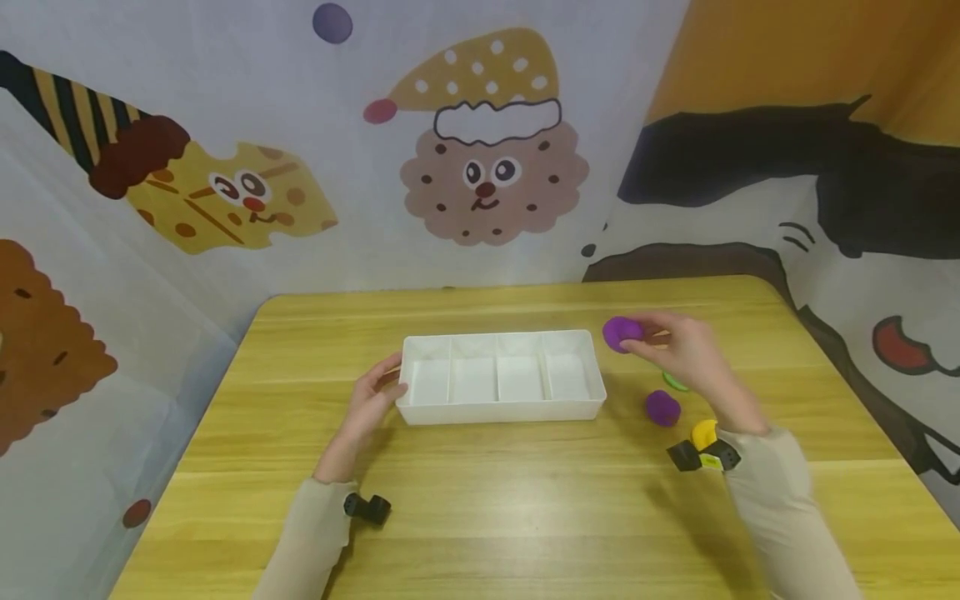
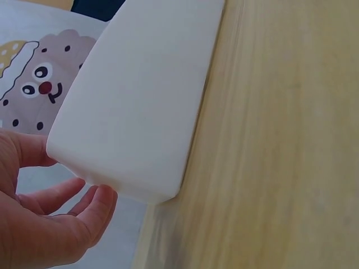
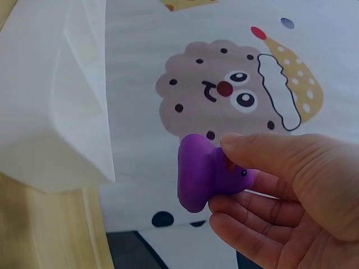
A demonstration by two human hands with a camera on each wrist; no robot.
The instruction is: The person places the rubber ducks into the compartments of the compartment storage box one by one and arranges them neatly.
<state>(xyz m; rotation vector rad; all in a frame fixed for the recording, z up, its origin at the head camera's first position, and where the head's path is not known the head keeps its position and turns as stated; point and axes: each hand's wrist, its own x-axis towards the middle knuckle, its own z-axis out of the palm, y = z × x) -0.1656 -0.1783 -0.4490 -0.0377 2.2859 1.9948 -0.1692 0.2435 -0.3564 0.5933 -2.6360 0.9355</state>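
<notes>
In the head view a white box (image 1: 498, 412) with several compartments lies on the table. At its left end is my left hand (image 1: 371, 400). The left wrist view shows that thumb reaching over the rim, its tip hidden, while bent fingers (image 2: 98, 216) touch the box's end wall. Just off the right end of the box, raised above the table, my right hand (image 1: 692, 354) pinches a purple rubber duck (image 1: 619, 333). Seen from the right wrist, thumb and fingers hold its head, where a dark eye and an orange beak show; its rounded body (image 3: 193, 174) points toward the box.
Below my right hand another purple toy (image 1: 663, 408) lies on the wooden table (image 1: 480, 508). A green toy (image 1: 677, 382) and a yellow toy (image 1: 703, 433) are partly hidden by my right arm. A cartoon-printed cloth (image 1: 300, 100) hangs behind the table.
</notes>
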